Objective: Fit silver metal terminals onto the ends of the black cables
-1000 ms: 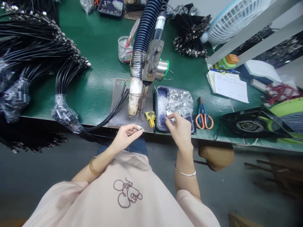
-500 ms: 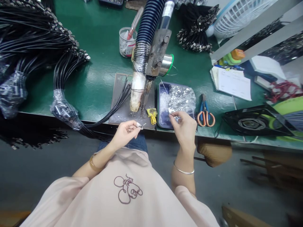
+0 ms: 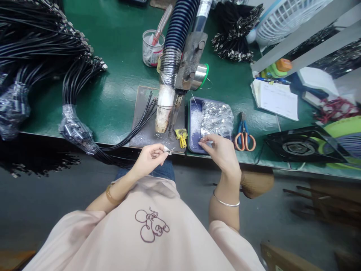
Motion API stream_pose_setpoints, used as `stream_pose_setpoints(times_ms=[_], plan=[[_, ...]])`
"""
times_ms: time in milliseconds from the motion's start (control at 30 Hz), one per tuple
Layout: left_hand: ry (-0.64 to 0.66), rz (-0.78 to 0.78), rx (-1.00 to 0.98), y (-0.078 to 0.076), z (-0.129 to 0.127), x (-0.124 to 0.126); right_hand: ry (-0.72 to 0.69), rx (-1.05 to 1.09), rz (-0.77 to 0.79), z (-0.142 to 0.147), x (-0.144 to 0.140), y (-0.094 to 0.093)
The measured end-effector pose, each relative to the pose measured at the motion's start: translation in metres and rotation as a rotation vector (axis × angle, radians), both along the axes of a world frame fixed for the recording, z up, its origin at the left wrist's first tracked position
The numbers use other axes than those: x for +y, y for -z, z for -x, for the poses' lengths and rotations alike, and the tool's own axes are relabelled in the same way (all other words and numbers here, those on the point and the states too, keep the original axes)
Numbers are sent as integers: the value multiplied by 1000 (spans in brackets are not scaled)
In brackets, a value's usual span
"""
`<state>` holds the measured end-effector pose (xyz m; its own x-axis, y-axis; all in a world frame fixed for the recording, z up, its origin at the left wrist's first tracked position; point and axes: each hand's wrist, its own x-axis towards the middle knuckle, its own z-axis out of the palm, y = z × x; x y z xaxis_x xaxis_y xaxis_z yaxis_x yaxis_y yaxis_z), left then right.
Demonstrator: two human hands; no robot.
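Fingers of my left hand (image 3: pixel 150 158) are pinched at the bench's front edge on a small cable end (image 3: pixel 169 151), dark with a silvery tip. My right hand (image 3: pixel 220 150) is over the front of a blue tray (image 3: pixel 193 145), thumb and forefinger together on a tiny, thin metal piece (image 3: pixel 202 139) whose shape is hard to make out. In the tray lie a heap of silvery metal parts (image 3: pixel 216 118) and whitish bits (image 3: pixel 196 118). Between my hands, a yellow clip (image 3: pixel 182 137) sits by the tip of a soldering iron (image 3: pixel 172 122).
A ribbed hose (image 3: pixel 180 26) with a taped white end comes down over a grey board (image 3: pixel 138 131). Black cable bundles (image 3: pixel 76 128) are at left. Orange-handled cutters (image 3: pixel 244 137), a solder spool (image 3: pixel 200 77), a cup (image 3: pixel 149 49) and a black fan (image 3: pixel 306 146) stand around.
My right hand has drawn slightly left at the fingertips, its wrist swinging right, and a thin piece now shows in its pinch. My left hand stays nearly still.
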<state>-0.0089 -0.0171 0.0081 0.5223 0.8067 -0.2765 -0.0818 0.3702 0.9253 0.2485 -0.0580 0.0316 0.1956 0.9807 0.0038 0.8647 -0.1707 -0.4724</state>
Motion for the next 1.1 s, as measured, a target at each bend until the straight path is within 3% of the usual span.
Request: stream_pose_setpoints(times_ms=[100,200,300,367,467,567,1100], plan=[[-28,3,4,0,-1,0,-9,35,-8,3,1,-2],[-71,-12,18,0,-2,0,84,86,-87,16,-2,-4],[-96,-38,35,1,-3,-1,253,300,-250,41,-9,-3],[-118,-87,58,1,-4,-2,273,503,-322,63,-13,-1],[-156,-189,105,1,-5,-4,251,694,-292,94,-16,7],[-165,-257,153,-1,-6,-7,283,697,-290,112,-16,14],[-153,-417,265,-5,-6,-8,334,748,-326,117,-16,21]])
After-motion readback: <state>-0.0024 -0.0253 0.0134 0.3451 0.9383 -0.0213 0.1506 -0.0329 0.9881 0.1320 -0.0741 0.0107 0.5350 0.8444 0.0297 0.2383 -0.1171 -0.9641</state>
